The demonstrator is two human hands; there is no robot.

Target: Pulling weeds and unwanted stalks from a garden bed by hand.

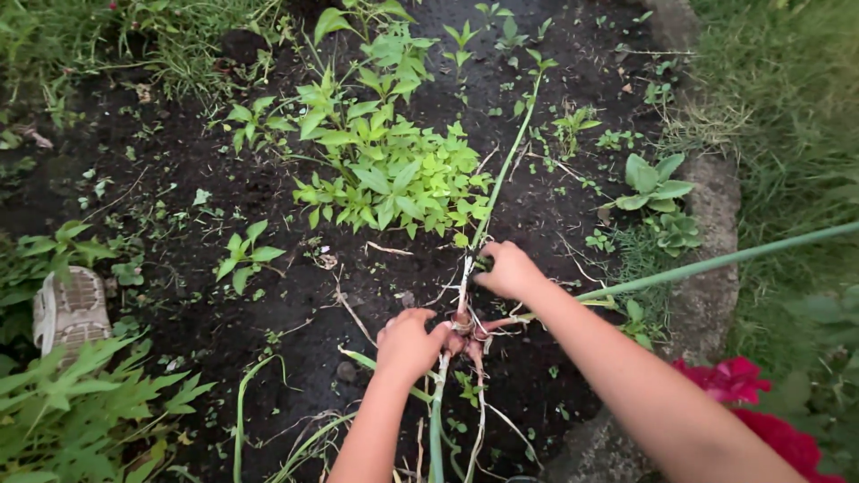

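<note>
Both the left hand and right hand are closed around reddish-based onion plants with long green stalks.

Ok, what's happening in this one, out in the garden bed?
A person is bent over a dark soil bed. The left hand is closed on a cluster of reddish bulbs at ground level. The right hand grips a long green stalk rising from them. A leafy plant grows just behind, and a shoe lies at left.
</note>
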